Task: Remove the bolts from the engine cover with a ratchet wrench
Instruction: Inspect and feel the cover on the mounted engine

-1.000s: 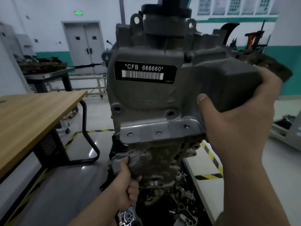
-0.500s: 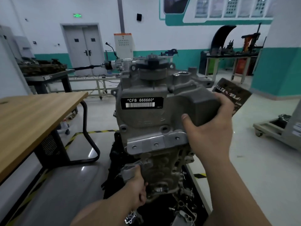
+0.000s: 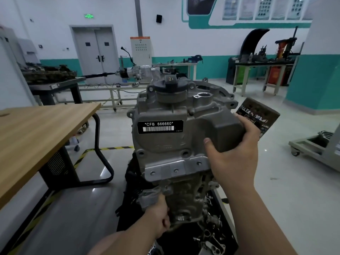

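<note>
I held the engine cover (image 3: pixel 171 144) upright in front of me with both hands, its flat grey face turned toward me. My right hand (image 3: pixel 233 155) gripped the boxy bulge on its right side, with the thumb laid across the front and the fingers wrapped round the back edge. My left hand (image 3: pixel 158 216) was lower down, its fingers curled round a lug at the bottom left corner of the casting.

A black label (image 3: pixel 160 127) with white print and a barcode sat on the upper part of the face, reading *CFB 666660*. A round black cap (image 3: pixel 170 86) topped the cover. Three small round spots ran along the pale flange (image 3: pixel 176 169) below the label, and I could not tell whether they were bolts or bare holes.

The lower end of the cover hung over a dark heap of loose metal parts (image 3: pixel 211 242). I could not tell if it touched them.

Just behind my right hand was a brown printed box (image 3: pixel 257 115), tilted. To my left stood a wooden table (image 3: pixel 36 129) on a black frame, apart from the cover. A grey double door (image 3: pixel 95 50) stood in the far wall.
</note>
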`<state>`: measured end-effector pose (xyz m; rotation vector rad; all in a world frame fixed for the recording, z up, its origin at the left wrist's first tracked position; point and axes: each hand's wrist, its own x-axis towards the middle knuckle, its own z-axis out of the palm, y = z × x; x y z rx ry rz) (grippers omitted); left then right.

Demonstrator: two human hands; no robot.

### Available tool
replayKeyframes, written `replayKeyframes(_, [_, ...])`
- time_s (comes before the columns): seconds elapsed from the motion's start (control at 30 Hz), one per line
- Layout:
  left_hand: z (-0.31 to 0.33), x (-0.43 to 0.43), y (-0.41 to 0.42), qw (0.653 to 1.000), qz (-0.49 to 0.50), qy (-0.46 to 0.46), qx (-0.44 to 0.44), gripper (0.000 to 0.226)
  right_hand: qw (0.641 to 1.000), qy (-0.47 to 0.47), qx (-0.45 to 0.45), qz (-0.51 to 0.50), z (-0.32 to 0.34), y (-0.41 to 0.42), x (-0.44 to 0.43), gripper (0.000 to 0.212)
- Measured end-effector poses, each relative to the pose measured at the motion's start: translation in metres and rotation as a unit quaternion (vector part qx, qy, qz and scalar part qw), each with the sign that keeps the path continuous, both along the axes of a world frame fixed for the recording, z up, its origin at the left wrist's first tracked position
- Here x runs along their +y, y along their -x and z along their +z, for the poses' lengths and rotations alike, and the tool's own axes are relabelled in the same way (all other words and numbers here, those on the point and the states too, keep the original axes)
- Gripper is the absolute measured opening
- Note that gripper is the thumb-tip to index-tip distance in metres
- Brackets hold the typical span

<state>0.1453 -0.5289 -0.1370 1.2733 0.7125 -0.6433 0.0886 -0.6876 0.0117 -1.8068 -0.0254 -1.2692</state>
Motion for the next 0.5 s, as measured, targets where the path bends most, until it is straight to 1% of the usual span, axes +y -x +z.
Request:
replayKeyframes(0.07, [-0.005,-0.002,-0.006,0.999,0.028,0.008,-0.016,0.056,1.0,-0.007,-0.014,0.007,-0.003,-0.002,0.0,0.078])
replayKeyframes(0.17, [-0.014,-0.004,-0.01,0.997,0.058,-0.008,-0.045,0.052,0.998,-0.017,-0.051,0.017,-0.004,0.001,0.001,0.077])
replayKeyframes(0.23, [-0.02,-0.004,-0.013,0.995,0.077,-0.01,-0.062,0.043,0.996,-0.011,-0.082,0.025,-0.006,0.004,0.001,0.077])
replayKeyframes(0.3, [-0.023,-0.003,-0.016,0.993,0.094,0.006,-0.066,0.035,0.994,-0.001,-0.104,0.04,-0.01,0.008,0.002,0.077])
replayKeyframes(0.4, [-0.025,-0.004,-0.02,0.99,0.117,0.032,-0.067,0.034,0.99,0.026,-0.127,0.047,-0.013,0.006,0.004,0.077])
replayKeyframes(0.5, [-0.024,-0.005,-0.022,0.988,0.13,0.05,-0.065,0.033,0.991,0.026,-0.124,0.046,-0.013,0.001,0.002,0.076])
